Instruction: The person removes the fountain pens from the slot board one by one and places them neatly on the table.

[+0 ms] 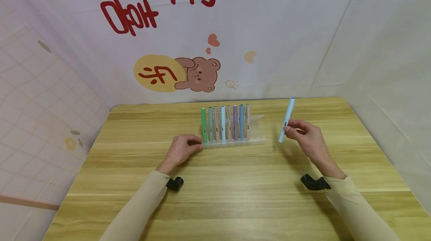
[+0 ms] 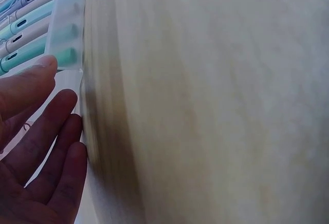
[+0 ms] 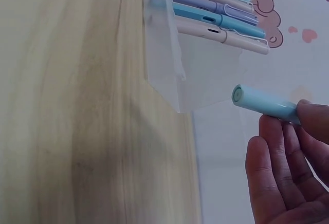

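Several capped pens [image 1: 223, 125] in green, teal, beige, blue and purple stand in a row in a clear plastic pen stand [image 1: 257, 141]. At its left end my left hand [image 1: 180, 149] pinches the corner with thumb and index finger. The thumb [image 2: 46, 70] lies against the stand beside the green pen [image 2: 31, 54], the other fingers stretched apart below. To the right of the stand, my right hand [image 1: 309, 138] holds a light blue pen [image 1: 289, 113] above the table, tilted, clip side outward. One rounded end of this pen [image 3: 257, 99] points toward the stand.
The wooden table [image 1: 229, 196] meets a white fabric backdrop [image 1: 286, 27] with a printed bear and red characters. Fabric panels also rise on both sides. A black wrist camera [image 1: 175, 183] sits on the left wrist and another black camera [image 1: 313, 182] on the right.
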Demonstrator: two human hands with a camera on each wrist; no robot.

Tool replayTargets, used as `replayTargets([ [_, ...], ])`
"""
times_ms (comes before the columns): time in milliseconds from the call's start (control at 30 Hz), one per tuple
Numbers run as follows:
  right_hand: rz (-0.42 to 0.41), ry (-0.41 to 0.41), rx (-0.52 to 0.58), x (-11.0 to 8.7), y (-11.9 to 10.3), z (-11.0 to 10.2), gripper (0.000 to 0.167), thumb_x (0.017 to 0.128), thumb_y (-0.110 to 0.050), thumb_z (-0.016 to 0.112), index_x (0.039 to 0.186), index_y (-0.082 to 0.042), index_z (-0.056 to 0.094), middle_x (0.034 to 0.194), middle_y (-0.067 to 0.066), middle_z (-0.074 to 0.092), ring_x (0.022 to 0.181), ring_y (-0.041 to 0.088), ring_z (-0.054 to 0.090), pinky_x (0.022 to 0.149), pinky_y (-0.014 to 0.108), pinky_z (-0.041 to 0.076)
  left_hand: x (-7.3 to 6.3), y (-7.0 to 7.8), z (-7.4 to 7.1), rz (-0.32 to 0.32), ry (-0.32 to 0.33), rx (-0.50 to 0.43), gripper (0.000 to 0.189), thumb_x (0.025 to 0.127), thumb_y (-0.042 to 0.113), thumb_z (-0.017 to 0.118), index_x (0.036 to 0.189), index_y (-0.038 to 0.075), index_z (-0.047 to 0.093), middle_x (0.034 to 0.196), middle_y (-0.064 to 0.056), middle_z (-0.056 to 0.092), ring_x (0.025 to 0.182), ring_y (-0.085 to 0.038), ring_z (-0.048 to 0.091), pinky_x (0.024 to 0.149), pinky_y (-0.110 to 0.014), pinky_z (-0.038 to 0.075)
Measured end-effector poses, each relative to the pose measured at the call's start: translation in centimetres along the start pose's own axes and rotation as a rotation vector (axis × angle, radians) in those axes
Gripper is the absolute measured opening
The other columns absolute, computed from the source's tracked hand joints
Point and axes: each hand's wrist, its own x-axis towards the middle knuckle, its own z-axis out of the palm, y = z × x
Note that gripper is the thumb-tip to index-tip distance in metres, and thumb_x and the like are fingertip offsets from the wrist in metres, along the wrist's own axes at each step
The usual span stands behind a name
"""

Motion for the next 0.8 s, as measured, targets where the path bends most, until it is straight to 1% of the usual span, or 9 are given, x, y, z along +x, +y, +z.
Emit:
replayTargets([
  [200,0.013,-0.019,0.003,0.0,0.3,-0.2,0.042,0.101,-0.023,0.070,0.126,0.010,0.066,0.102,-0.007,0.072,0.088,0.008,0.072,0.080,0.019,0.057,0.0,0.1,-0.1,0.009,0.000,-0.004,0.015,0.092,0.015,0.081,0.106,0.010,0.081,0.107,-0.003,0.077,0.105,-0.024,0.070,0.094,-0.046,0.055],
  [333,0.022,-0.037,-0.006,-0.1,0.5,-0.3,0.041,0.101,-0.021,0.070,0.127,0.011,0.065,0.104,0.000,0.073,0.089,0.010,0.072,0.080,0.020,0.057,0.0,0.0,-0.1,0.004,0.001,-0.006,0.015,0.092,0.016,0.080,0.106,0.010,0.081,0.107,-0.003,0.077,0.105,-0.024,0.070,0.095,-0.045,0.055],
  [500,0.040,-0.065,-0.058,-0.1,0.8,-0.6,0.042,0.103,-0.022,0.068,0.130,0.010,0.065,0.111,0.014,0.073,0.091,0.008,0.071,0.081,0.019,0.057,0.0,-0.1,-0.2,-0.005,0.001,0.000,0.017,0.092,0.017,0.080,0.108,0.010,0.081,0.108,-0.003,0.077,0.105,-0.024,0.070,0.094,-0.046,0.055],
  [600,0.048,-0.081,-0.073,-0.1,1.0,-0.8,0.042,0.103,-0.022,0.067,0.130,0.010,0.064,0.113,0.020,0.073,0.091,0.006,0.070,0.081,0.019,0.057,0.0,-0.1,-0.2,-0.013,0.000,-0.002,0.017,0.092,0.017,0.081,0.107,0.011,0.081,0.108,-0.003,0.077,0.105,-0.023,0.070,0.094,-0.045,0.055],
  [667,0.054,-0.090,-0.084,-0.1,1.1,-0.8,0.042,0.103,-0.022,0.067,0.130,0.010,0.065,0.113,0.022,0.073,0.091,0.004,0.070,0.081,0.020,0.057,0.1,-0.1,-0.2,-0.014,0.001,-0.003,0.017,0.092,0.017,0.081,0.107,0.011,0.081,0.108,-0.002,0.077,0.104,-0.023,0.070,0.094,-0.045,0.055],
  [800,0.078,-0.108,-0.120,0.0,1.3,-0.9,0.043,0.103,-0.025,0.067,0.130,0.008,0.066,0.112,0.020,0.074,0.092,0.002,0.070,0.080,0.022,0.058,0.1,-0.1,-0.2,-0.012,0.005,-0.002,0.017,0.092,0.017,0.081,0.107,0.011,0.081,0.108,-0.002,0.077,0.104,-0.022,0.070,0.094,-0.045,0.055],
])
